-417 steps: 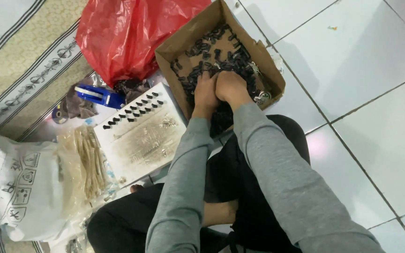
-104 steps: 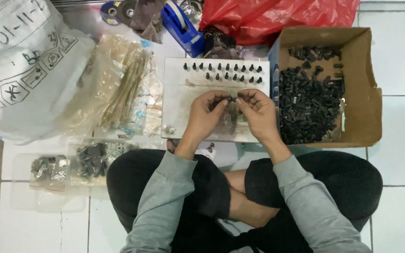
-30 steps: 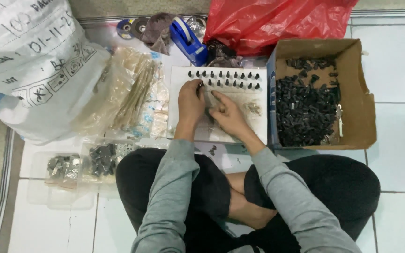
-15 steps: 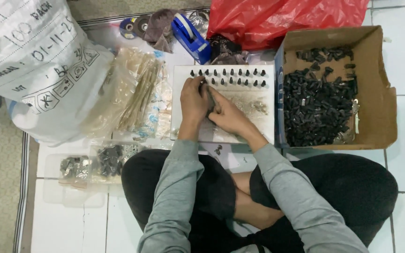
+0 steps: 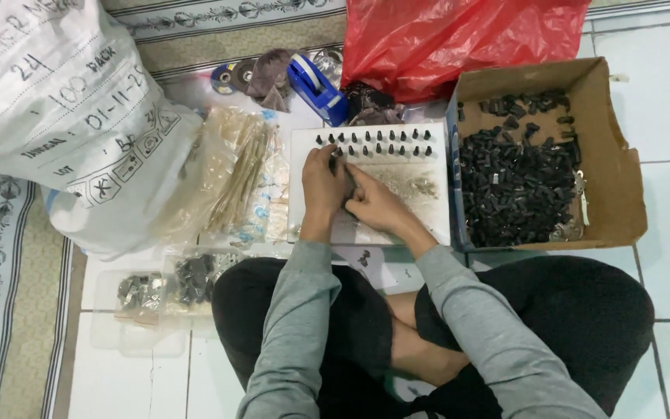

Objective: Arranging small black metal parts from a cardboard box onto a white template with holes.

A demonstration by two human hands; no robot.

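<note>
Tiled floor; white board under left hand, right hand.

The person wears a grey long-sleeved top of soft, plain knit fabric. Both sleeves run full length and end at the wrists in snug cuffs, the left sleeve at about seven o'clock of the view and the right sleeve toward five o'clock. The cloth wrinkles in loose folds along the forearms. The left hand and right hand are bare, with no gloves, rings or watch showing. Black trousers cover the legs, plain and unmarked, filling the lower view from seven to four o'clock.
</note>
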